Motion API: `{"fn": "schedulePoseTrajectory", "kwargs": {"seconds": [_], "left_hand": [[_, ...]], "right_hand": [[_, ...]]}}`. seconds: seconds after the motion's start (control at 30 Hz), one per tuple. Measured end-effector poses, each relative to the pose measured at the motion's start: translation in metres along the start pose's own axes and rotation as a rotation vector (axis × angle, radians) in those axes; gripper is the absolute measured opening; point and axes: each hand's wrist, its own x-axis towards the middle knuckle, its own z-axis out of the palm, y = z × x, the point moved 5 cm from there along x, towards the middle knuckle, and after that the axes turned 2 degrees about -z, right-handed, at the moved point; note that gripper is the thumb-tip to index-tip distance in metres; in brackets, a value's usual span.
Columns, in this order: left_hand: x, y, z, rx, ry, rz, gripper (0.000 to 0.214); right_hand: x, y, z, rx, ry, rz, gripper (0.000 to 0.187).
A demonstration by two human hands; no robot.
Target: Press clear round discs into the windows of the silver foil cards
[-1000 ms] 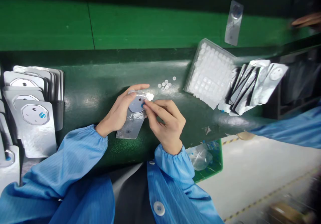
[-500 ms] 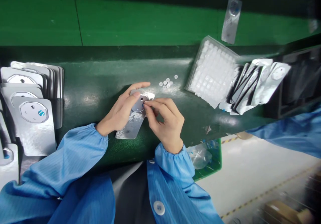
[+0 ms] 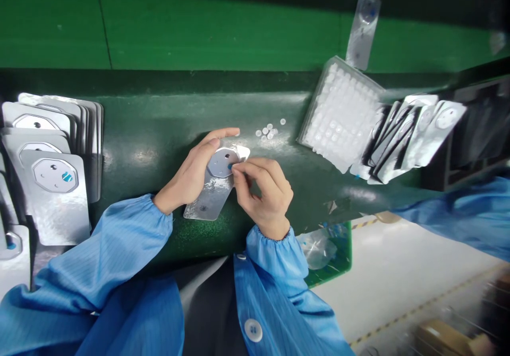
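Observation:
A silver metal plate [image 3: 209, 199] with an octagonal face and small holes lies tilted on the dark green bench in front of me. My left hand [image 3: 191, 172] holds it along its left side, thumb near the upper edge and index finger stretched past the top. On the face's right side shows a small blue spot [image 3: 230, 167]. There my right hand [image 3: 265, 191] pinches thumb and index finger together; what is between the tips is too small to make out. Several small clear round pieces [image 3: 270, 133] lie loose beyond the plate.
Overlapping rows of similar plates [image 3: 59, 207] stand at left, and another row [image 3: 412, 135] at right. A clear tray [image 3: 308, 119] full of small white pieces sits beside it. One plate [image 3: 362, 32] lies further back. Below is a green bin [image 3: 346, 255]; a blue sleeve [image 3: 466, 215] shows at right.
My left thumb has drawn back from the plate's face to its edge. My right fingertips have shifted slightly right, and more of the blue spot shows.

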Motion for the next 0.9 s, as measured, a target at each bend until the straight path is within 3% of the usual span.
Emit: {"fn": "schedulePoseTrajectory", "kwargs": {"seconds": [0.4,0.57,0.67,0.77,0.83,0.9], "left_hand": [[0.003,0.003,0.001,-0.104,0.047,-0.054,0.047],[0.002,0.003,0.008,-0.246,-0.036,-0.138,0.052],[0.001,0.002,0.007,-0.236,-0.055,-0.157,0.053],[0.0,0.003,0.004,-0.133,-0.041,-0.135,0.057],[-0.001,0.006,0.004,-0.056,-0.038,-0.106,0.062],[-0.001,0.009,0.005,0.0,-0.03,-0.091,0.064]], "right_hand": [[-0.009,-0.002,0.0,0.029,0.133,-0.05,0.023],[-0.018,0.005,-0.009,0.166,0.295,0.182,0.011],[-0.046,0.033,-0.045,0.247,0.382,0.389,0.003],[-0.089,0.068,-0.105,0.175,0.378,0.445,0.008],[-0.112,0.083,-0.141,0.006,0.254,0.382,0.027],[-0.129,0.09,-0.164,-0.151,0.132,0.332,0.033]]}}
